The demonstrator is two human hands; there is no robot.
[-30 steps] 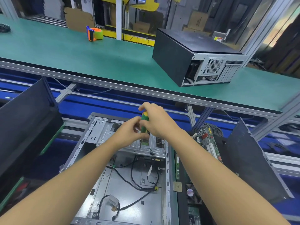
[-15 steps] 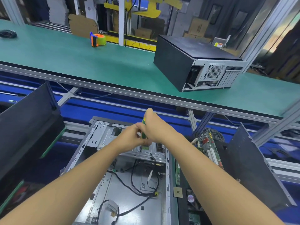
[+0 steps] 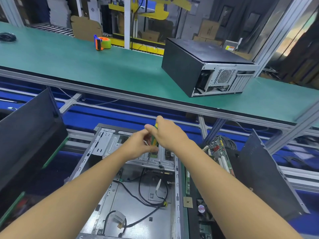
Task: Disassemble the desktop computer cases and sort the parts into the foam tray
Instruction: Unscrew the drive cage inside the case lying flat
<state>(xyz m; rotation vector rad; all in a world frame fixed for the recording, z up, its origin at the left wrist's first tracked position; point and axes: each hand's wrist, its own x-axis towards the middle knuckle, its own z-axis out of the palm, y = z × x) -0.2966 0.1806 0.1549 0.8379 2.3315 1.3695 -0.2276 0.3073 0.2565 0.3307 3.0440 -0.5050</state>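
An open grey computer case (image 3: 110,169) lies in front of me with black cables (image 3: 146,199) loose on its floor. My right hand (image 3: 167,135) is shut on a green and yellow screwdriver (image 3: 154,140), held upright with its shaft on the case's drive bracket (image 3: 155,159). My left hand (image 3: 139,145) pinches the lower part of the screwdriver handle from the left. A closed black computer case (image 3: 195,61) rests on the green conveyor belt (image 3: 86,66) beyond.
A black side panel (image 3: 29,128) leans at the left. Circuit boards (image 3: 219,156), a small fan (image 3: 201,208) and another black panel (image 3: 262,169) sit at the right. An orange and green tape dispenser (image 3: 102,42) stands on the belt.
Both hands have stayed on the screwdriver above the drive bracket, and the left fingers have shifted a little on the handle. The view has tilted slightly upward.
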